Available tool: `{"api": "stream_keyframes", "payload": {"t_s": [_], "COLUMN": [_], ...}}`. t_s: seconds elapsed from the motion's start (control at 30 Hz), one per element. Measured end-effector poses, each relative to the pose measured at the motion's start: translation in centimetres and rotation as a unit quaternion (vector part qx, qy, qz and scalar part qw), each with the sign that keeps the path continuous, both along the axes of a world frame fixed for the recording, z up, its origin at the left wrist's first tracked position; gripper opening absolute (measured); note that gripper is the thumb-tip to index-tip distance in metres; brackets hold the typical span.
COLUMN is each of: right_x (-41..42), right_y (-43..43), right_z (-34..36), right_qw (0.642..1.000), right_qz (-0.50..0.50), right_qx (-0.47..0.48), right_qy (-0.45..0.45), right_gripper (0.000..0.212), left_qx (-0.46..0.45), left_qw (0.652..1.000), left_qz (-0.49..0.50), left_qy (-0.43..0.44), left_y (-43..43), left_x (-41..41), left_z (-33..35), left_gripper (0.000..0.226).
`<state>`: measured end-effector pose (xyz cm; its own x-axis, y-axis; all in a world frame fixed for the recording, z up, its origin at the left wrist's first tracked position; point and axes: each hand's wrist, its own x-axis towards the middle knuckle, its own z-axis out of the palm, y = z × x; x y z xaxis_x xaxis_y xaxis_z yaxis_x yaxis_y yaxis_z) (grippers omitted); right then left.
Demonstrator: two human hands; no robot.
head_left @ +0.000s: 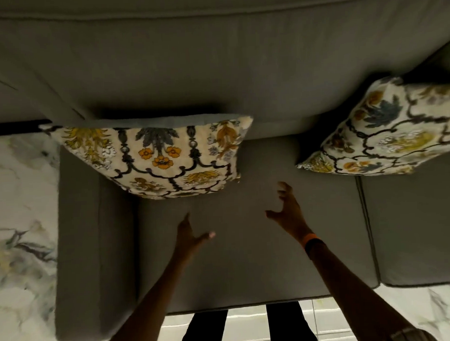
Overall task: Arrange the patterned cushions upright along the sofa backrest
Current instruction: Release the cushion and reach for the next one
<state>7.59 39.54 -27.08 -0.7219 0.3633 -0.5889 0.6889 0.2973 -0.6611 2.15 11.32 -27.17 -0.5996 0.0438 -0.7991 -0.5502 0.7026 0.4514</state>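
A floral patterned cushion (157, 157) stands upright against the grey sofa backrest (215, 68), near the left armrest. A second patterned cushion (386, 131) leans tilted against the backrest at the right edge of the view. My left hand (189, 235) hovers over the seat just below the first cushion, fingers apart, holding nothing. My right hand (289, 209) is spread open above the seat between the two cushions, an orange band (311, 240) on its wrist. Neither hand touches a cushion.
The grey sofa seat (247, 258) fills the middle, with a seam to a second seat cushion (419, 227) on the right. The left armrest (80, 252) borders marbled floor (19, 215). My dark-trousered legs (206, 329) stand at the sofa's front edge.
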Motion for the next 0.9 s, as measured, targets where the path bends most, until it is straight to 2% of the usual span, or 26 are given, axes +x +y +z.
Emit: {"api": "stream_keyframes", "payload": {"t_s": [0.07,0.13,0.2,0.27,0.33,0.4,0.47,0.57,0.6,0.67,0.77,0.9], "right_x": [2.6,4.3,5.8,6.7,7.2,7.0,5.5,4.0,3.9,4.2,4.3,3.1], "right_y": [5.5,11.5,17.9,24.7,31.4,37.0,39.8,40.9,40.7,40.3,39.5,39.4], "right_z": [0.1,0.7,0.9,1.4,1.6,1.7,2.5,3.3,3.2,3.4,2.7,1.4], "right_qw": [0.999,0.993,0.973,0.943,0.921,0.938,0.968,0.977,0.975,0.972,0.973,0.964], "right_qz": [-0.039,-0.112,-0.213,-0.301,-0.365,-0.318,-0.203,-0.096,-0.085,-0.094,-0.103,-0.12], "right_qx": [0.02,0.04,0.067,0.086,0.055,0.011,-0.019,-0.021,-0.013,-0.005,-0.029,-0.006], "right_qy": [-0.002,0.012,0.055,0.11,0.125,0.137,0.144,0.189,0.206,0.216,0.207,0.239], "right_gripper": [0.098,0.098,0.105,0.125,0.145,0.143,0.135,0.089,0.083,0.087,0.097,0.13], "left_qx": [0.034,0.066,0.099,0.128,0.162,0.215,0.275,0.292,0.295,0.287,0.272,0.26], "left_qw": [0.992,0.978,0.971,0.97,0.971,0.96,0.939,0.936,0.935,0.935,0.929,0.923], "left_qz": [-0.122,-0.192,-0.2,-0.168,-0.114,-0.077,-0.083,-0.072,-0.052,-0.017,0.005,-0.023], "left_qy": [0.018,0.045,0.082,0.117,0.13,0.162,0.191,0.184,0.188,0.21,0.251,0.283], "left_y": [4.3,9.4,15.5,22.0,28.4,34.0,37.7,41.1,41.4,41.4,40.4,40.5], "left_x": [2.0,2.5,1.8,0.3,-1.5,-3.3,-4.2,-3.8,-3.5,-2.3,-1.2,-2.3], "left_z": [-0.2,-0.1,0.5,0.9,1.4,1.6,1.1,1.2,1.3,1.9,2.6,2.4], "left_gripper": [0.102,0.097,0.097,0.105,0.117,0.129,0.135,0.125,0.123,0.116,0.091,0.082]}}
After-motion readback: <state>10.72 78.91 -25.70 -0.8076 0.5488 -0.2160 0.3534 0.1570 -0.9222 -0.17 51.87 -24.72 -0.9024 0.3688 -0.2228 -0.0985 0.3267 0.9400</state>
